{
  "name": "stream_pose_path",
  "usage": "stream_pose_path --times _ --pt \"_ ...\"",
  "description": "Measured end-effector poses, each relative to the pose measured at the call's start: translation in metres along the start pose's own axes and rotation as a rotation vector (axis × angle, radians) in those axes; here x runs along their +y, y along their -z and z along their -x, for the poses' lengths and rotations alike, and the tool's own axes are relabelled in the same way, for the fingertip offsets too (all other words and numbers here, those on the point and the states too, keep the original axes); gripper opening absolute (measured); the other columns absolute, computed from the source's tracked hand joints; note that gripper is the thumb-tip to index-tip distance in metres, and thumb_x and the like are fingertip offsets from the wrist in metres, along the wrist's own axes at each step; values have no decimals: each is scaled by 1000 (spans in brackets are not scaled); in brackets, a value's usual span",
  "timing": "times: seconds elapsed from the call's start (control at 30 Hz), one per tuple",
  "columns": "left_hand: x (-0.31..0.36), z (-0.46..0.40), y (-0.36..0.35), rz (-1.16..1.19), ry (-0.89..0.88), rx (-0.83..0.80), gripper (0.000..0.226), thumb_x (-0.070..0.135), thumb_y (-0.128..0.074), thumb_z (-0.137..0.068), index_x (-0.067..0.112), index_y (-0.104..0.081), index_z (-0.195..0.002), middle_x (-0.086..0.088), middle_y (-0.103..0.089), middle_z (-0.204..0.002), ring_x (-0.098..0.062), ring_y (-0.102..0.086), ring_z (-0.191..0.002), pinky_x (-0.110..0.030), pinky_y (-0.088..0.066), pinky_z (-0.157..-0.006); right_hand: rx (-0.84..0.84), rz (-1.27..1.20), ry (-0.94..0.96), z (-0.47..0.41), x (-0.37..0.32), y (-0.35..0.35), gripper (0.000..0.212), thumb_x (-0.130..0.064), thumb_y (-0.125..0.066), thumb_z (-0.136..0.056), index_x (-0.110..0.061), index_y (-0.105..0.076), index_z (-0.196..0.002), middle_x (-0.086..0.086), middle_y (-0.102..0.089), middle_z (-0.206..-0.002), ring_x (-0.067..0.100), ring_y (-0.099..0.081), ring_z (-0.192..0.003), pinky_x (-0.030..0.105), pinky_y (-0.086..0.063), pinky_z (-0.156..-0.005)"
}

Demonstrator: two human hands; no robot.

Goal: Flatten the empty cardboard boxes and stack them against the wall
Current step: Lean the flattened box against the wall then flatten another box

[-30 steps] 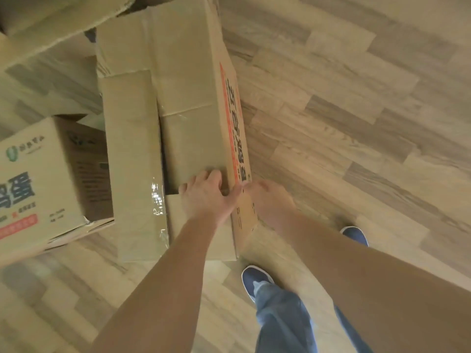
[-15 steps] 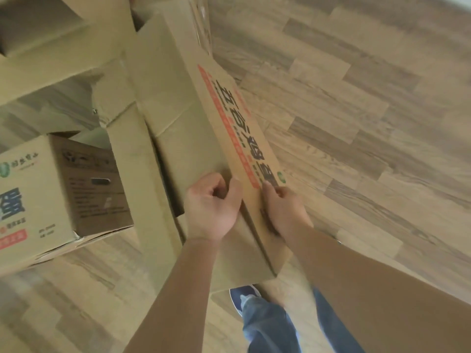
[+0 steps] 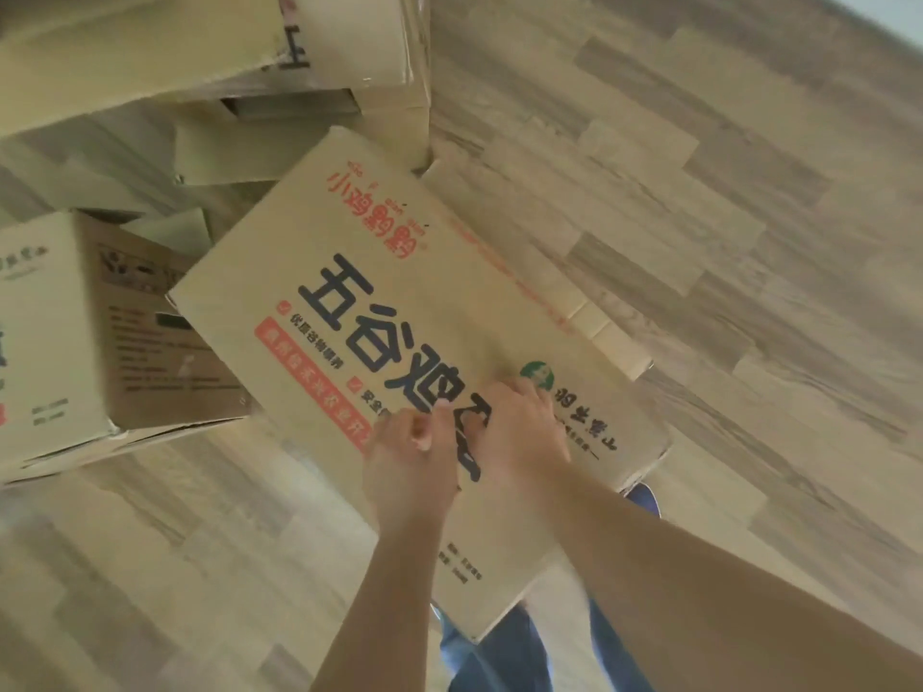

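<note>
A large cardboard box (image 3: 399, 292) with big dark characters and red print lies tilted in front of me, its printed face up and its near corner over my legs. Both hands rest on that face, close together. My left hand (image 3: 409, 462) is curled, with knuckles and thumb against the cardboard. Beside it, my right hand (image 3: 519, 432) presses palm down next to a green round logo. A folded flap (image 3: 599, 337) sticks out along the box's far right edge.
A second printed box (image 3: 75, 342) stands at the left, touching the big one. More boxes (image 3: 349, 52) and loose flaps (image 3: 225, 157) pile up at the top left. Wood-pattern floor (image 3: 724, 242) spreads to the right. My blue shoe (image 3: 644, 496) shows under the box.
The box has rolled over toward the right, so its large printed face now points up. Both hands have moved from gripping its near edge onto that face.
</note>
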State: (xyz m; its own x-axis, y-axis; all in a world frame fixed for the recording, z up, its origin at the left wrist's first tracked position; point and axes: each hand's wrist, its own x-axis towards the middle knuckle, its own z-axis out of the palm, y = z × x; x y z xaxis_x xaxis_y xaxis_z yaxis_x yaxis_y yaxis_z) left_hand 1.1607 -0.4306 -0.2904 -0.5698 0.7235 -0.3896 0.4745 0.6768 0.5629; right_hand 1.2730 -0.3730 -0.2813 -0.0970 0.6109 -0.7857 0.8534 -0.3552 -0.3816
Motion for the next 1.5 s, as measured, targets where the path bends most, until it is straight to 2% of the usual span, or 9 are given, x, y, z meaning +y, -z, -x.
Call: stream_pose_path --times 0.17,0.43,0.77,1.0,1.1,1.17,1.23,1.33,1.5 --pt "7 -15 -35 -213 27 -240 61 55 -48 -101 26 -49 -155 -2 -43 -162 -28 -34 -150 -44 -27 -123 234 -207 -116 -21 39 39 57 -41 -54 -101 -29 -46 -156 4 -39 -159 30 -33 -148 50 -38 -117" --pt "34 5 -78 -330 98 -325 70 67 -36 -102 46 -15 -164 2 8 -176 -32 10 -161 -70 -11 -123 200 -795 -744 -79 172 69 48 -46 -69 -93 -11 -67 -125 5 -59 -105 28 -61 -99 41 -55 -93" --pt "93 15 -97 -293 101 -261 83 82 -32 -91 50 -8 -164 1 16 -176 -35 15 -161 -78 -6 -119 297 -1423 -456 -57 160 121 36 -48 -81 -90 -21 -69 -111 -1 -77 -115 16 -74 -97 39 -61 -89" --pt "177 22 -49 85 101 -5 95 93 -39 -80 51 -16 -163 6 0 -177 -31 4 -162 -76 -3 -120 462 -1314 20 22 65 219 18 -41 -76 -96 -23 -76 -98 -1 -83 -100 20 -80 -98 45 -64 -93" --pt "204 35 -23 355 -4 74 101 90 -39 -77 42 -26 -164 6 -16 -175 -18 -9 -162 -53 -12 -129 513 -1248 169 68 37 248 55 -50 -78 -88 2 -74 -107 23 -77 -112 44 -75 -105 75 -53 -82" --pt "213 42 -15 528 -54 91 94 81 -43 -84 33 -32 -164 10 -31 -170 -6 -25 -156 -35 -21 -129 577 -1126 285 100 28 254 71 -51 -74 -87 17 -62 -105 32 -72 -91 36 -71 -77 51 -56 -65" --pt "220 43 -8 676 -68 55 81 70 -46 -94 28 -39 -162 12 -42 -164 3 -39 -146 -21 -31 -122 619 -984 351 130 22 252 73 -48 -71 -89 22 -55 -102 41 -62 -87 39 -58 -64 66 -52 -62" --pt "218 37 -10 698 -103 -57 78 76 -47 -91 32 -49 -155 15 -55 -154 -2 -49 -142 -38 -38 -121 470 -938 191 142 27 233 49 -34 -81 -89 13 -67 -97 33 -70 -97 49 -71 -83 65 -55 -67" --pt "219 39 -18 585 -90 -306 81 73 -60 -85 28 -54 -152 9 -59 -151 -9 -54 -139 -45 -41 -120 126 -561 -45 106 53 171 23 -42 -74 -77 -21 -70 -68 6 -69 -64 23 -68 -62 45 -55 -65"
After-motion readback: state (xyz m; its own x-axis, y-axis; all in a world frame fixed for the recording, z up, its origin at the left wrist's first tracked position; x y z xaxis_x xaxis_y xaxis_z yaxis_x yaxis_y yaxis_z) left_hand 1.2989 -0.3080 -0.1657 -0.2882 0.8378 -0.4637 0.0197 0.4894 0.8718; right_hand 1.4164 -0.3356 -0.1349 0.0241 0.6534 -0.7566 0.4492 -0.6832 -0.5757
